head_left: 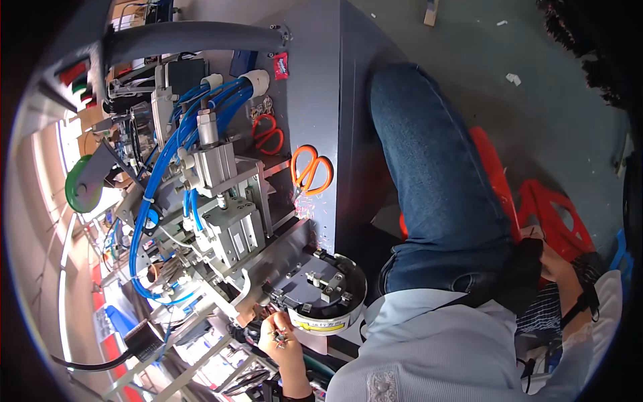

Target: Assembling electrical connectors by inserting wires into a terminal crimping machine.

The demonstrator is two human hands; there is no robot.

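My left hand [278, 333] is at the edge of a round rotating fixture plate [348, 295] on a machine, fingers pinched on small dark metal parts. The plate carries several small black nests with metal clamps. My right hand [554, 262] lies far to the right by my thigh, mostly hidden behind a black pouch or strap [526, 276], so its fingers cannot be made out. My legs in blue jeans [435, 181] run alongside the grey machine cabinet [315, 100].
Silver pneumatic cylinders [221, 201] with blue air hoses [167, 167] stand over the fixture. Two orange-handled scissors [311, 171] [268, 134] hang on the cabinet. A green wheel [84, 184] is at the left, red plastic stools [542, 214] at the right on a grey floor.
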